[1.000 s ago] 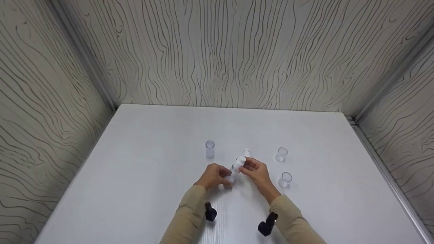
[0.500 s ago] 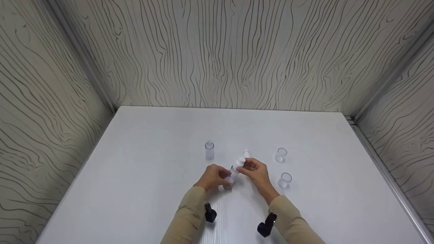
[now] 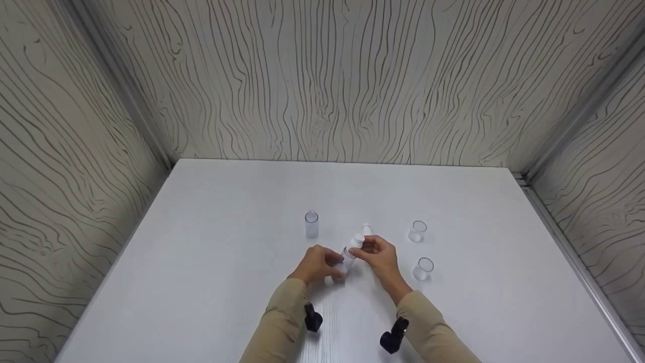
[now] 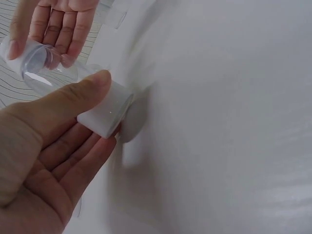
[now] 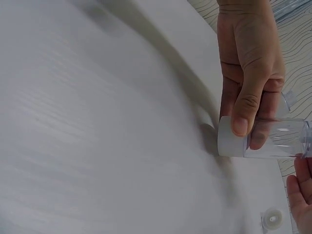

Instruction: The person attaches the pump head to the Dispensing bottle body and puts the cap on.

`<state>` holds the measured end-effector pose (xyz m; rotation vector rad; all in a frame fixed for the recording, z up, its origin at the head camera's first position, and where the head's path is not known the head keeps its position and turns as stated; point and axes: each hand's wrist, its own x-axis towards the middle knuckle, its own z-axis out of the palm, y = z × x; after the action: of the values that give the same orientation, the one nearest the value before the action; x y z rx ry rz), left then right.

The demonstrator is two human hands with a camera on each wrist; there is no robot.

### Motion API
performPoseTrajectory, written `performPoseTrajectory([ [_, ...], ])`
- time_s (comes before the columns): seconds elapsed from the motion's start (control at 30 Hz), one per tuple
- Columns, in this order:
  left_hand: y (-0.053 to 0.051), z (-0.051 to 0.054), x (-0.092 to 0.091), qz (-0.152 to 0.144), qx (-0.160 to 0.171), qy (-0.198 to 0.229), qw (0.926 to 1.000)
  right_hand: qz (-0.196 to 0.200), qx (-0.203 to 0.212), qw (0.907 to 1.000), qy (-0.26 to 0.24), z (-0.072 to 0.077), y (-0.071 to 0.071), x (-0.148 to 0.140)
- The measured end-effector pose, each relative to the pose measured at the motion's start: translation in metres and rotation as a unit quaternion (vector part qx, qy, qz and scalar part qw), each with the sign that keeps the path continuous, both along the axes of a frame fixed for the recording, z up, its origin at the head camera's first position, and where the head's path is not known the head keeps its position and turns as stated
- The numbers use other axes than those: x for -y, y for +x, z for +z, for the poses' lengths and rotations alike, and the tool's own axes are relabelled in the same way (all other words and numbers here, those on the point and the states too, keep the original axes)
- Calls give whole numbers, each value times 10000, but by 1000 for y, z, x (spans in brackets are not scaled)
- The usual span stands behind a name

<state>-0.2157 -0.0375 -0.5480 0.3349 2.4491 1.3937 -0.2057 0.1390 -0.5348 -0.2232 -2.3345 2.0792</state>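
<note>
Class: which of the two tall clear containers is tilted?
The held container, gripped by the left hand: its rim leans toward the right hand. The upright container stands on the table, beyond the left hand.

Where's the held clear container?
Head view: the clear container is just right of centre, between the left hand and right hand, lower in frame than the standing bottle.

You have room to pass across the left of the bench (image 3: 216, 242) and along its far strip. The held bottle (image 3: 348, 254) bars the gap between your left hand (image 3: 315, 263) and right hand (image 3: 381, 256). Beyond them stand a clear bottle (image 3: 312, 227) and a white piece (image 3: 367, 229); rightward, a far cup (image 3: 417, 232) and a near cup (image 3: 423, 270).
</note>
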Motion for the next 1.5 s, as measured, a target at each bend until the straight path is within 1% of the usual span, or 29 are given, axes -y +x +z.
performPoseTrajectory([
  [0.27, 0, -2, 0, -13, -31, -53, 10000, 139, 86, 9999, 30, -2, 1, -3],
  [0.5, -1, -1, 0, -28, -18, -108, 9999, 407, 103, 9991, -14, 1, 1, -6],
  [0.63, -1, -2, 0, 10, 29, -116, 9999, 578, 145, 9982, -39, 2, 1, -8],
  [0.8, -1, -2, -1, 40, 89, -57, 9999, 739, 165, 9971, -85, 4, 2, -10],
  [0.93, -2, -1, -1, 3, 76, -13, 10000, 862, 147, 9961, -93, 4, 2, -11],
  [1.23, -2, 0, -1, -63, -5, -5, 10000, 829, 14, 9963, -219, 6, 2, -11],
  [1.37, -1, 1, -1, -15, 69, -57, 10000, 917, -33, 9950, -401, 5, 1, -10],
  [1.5, 0, 3, -1, 17, 128, -80, 9999, 803, -44, 9958, -434, 4, 1, -10],
])
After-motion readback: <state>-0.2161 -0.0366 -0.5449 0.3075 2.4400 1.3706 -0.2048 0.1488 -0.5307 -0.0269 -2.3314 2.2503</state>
